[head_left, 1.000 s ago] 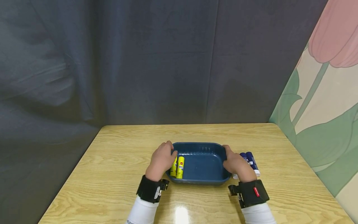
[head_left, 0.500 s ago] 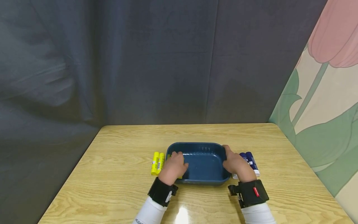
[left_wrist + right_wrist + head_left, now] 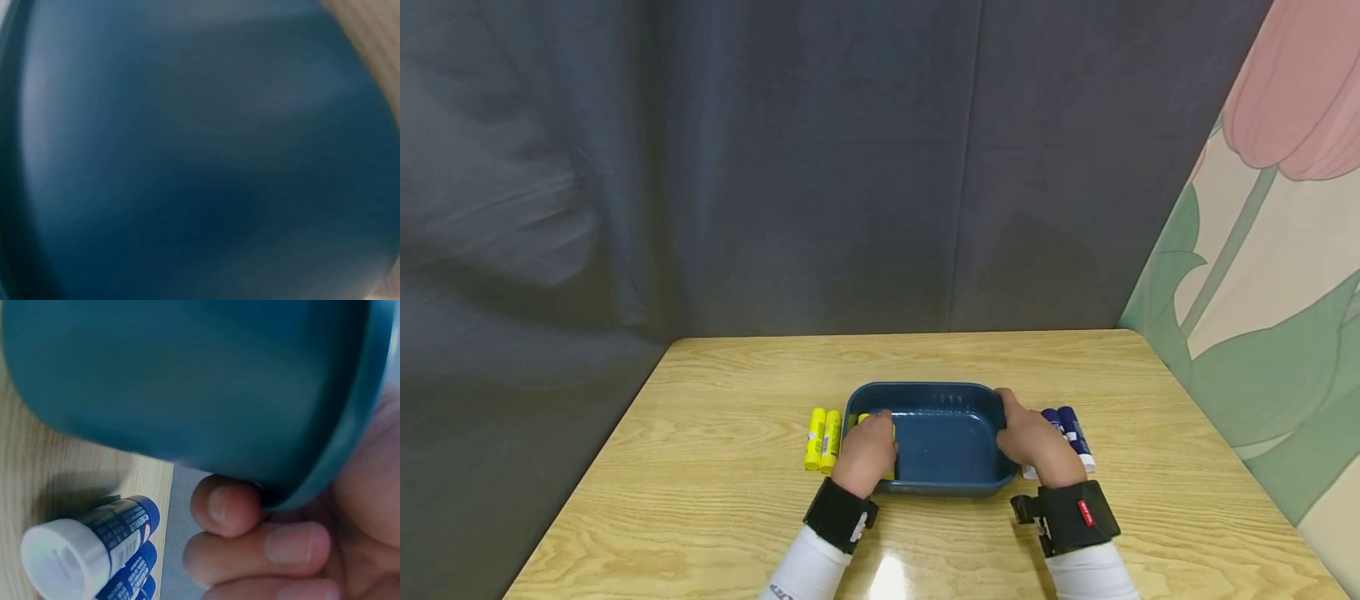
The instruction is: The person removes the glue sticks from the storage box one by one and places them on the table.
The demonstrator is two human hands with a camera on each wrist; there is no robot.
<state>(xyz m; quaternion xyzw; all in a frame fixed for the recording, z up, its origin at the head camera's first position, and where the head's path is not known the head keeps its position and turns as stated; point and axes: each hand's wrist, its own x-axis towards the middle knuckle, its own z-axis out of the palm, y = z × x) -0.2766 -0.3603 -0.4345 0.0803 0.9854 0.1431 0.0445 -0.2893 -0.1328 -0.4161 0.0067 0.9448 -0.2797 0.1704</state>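
Note:
A dark blue rectangular baking dish (image 3: pixel 955 442) stands on the table. My right hand (image 3: pixel 1033 437) grips its right end; the right wrist view shows fingers (image 3: pixel 294 547) curled beneath the rim. My left hand (image 3: pixel 867 450) reaches into the dish's left end, over yellow glue sticks (image 3: pixel 862 417) that it mostly covers. Its fingertips are hidden, so any hold on a stick cannot be made out. Only the dish's outer wall (image 3: pixel 206 150) fills the left wrist view. Two more yellow glue sticks (image 3: pixel 831 442) lie side by side just left of the dish.
Blue glue sticks with white ends (image 3: pixel 1077 437) lie right of the dish, partly behind my right hand; the right wrist view shows one glue stick's white end (image 3: pixel 65 559) close by. A dark curtain (image 3: pixel 820 167) hangs behind the wooden table (image 3: pixel 700 500).
My left hand has moved from the dish's left rim into the dish, over the yellow glue sticks there, and its fingers have drawn together. Two sticks outside came into view. My right hand stays.

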